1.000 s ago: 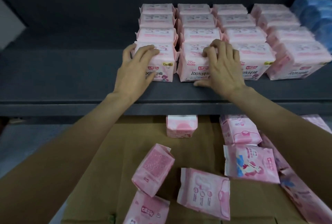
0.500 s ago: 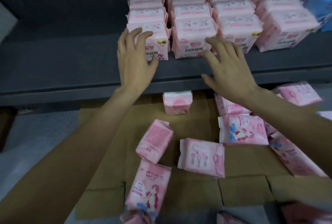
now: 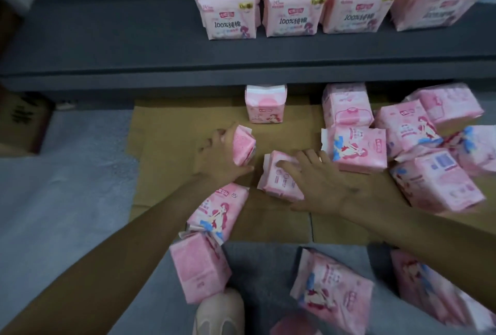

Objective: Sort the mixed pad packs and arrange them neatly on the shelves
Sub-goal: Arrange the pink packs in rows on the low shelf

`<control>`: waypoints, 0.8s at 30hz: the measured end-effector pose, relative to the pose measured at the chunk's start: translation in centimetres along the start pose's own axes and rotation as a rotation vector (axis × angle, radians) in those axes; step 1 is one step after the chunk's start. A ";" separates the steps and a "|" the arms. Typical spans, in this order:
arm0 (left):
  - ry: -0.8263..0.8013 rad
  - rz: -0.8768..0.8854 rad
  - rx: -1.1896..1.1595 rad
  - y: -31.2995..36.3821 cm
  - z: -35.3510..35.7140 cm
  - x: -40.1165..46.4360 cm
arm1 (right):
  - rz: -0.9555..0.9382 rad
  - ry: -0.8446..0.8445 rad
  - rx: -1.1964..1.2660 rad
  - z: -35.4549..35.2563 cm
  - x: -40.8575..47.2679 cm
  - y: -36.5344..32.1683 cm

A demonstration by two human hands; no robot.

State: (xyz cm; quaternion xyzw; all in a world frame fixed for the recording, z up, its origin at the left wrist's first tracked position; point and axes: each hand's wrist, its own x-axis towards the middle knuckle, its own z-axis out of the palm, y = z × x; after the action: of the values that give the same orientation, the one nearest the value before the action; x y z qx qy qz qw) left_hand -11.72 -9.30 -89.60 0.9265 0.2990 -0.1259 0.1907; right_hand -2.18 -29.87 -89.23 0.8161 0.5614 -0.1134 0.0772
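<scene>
Pink pad packs lie scattered on flattened cardboard (image 3: pixel 171 130) on the floor. My left hand (image 3: pixel 220 157) grips a small pink pack (image 3: pixel 243 148) from its left side, tilted on edge. Just to its right, my right hand (image 3: pixel 319 184) lies over another pink pack (image 3: pixel 276 179) with fingers spread across its top. Above, the dark grey shelf (image 3: pixel 134 47) carries neat rows of pink packs (image 3: pixel 292 10) printed "100%".
One pack (image 3: pixel 265 105) stands upright under the shelf edge. A pile of packs (image 3: pixel 418 152) lies at the right, others (image 3: pixel 214 216) near my left forearm and at the bottom (image 3: pixel 330 289). A brown box (image 3: pixel 21 120) sits at the far left. A light shoe (image 3: pixel 218 313) shows below.
Both hands left the shelf rows and dropped to the floor. The left hand took hold of a small pack; the right hand came down on the pack beside it. The view tilted downward.
</scene>
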 end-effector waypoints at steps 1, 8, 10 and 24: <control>0.034 -0.018 0.008 0.1 0.3 0.0 | -0.004 -0.039 -0.012 0.4 0.5 -0.6; 0.087 -0.025 0.064 2.5 -3.5 -3.9 | 0.084 -0.060 -0.012 1.0 1.8 -0.3; 0.088 -0.002 0.007 2.5 -5.2 -5.3 | 0.103 -0.063 0.028 1.0 0.8 0.2; 0.179 0.216 -0.204 -10.1 -19.4 -0.1 | 0.008 0.356 1.061 -13.5 8.8 -4.4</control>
State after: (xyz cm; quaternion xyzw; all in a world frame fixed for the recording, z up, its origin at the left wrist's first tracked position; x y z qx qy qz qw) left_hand -15.58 6.52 -74.97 0.9366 0.2248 0.0093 0.2688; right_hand -1.90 -16.95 -78.68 0.7517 0.4288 -0.2404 -0.4398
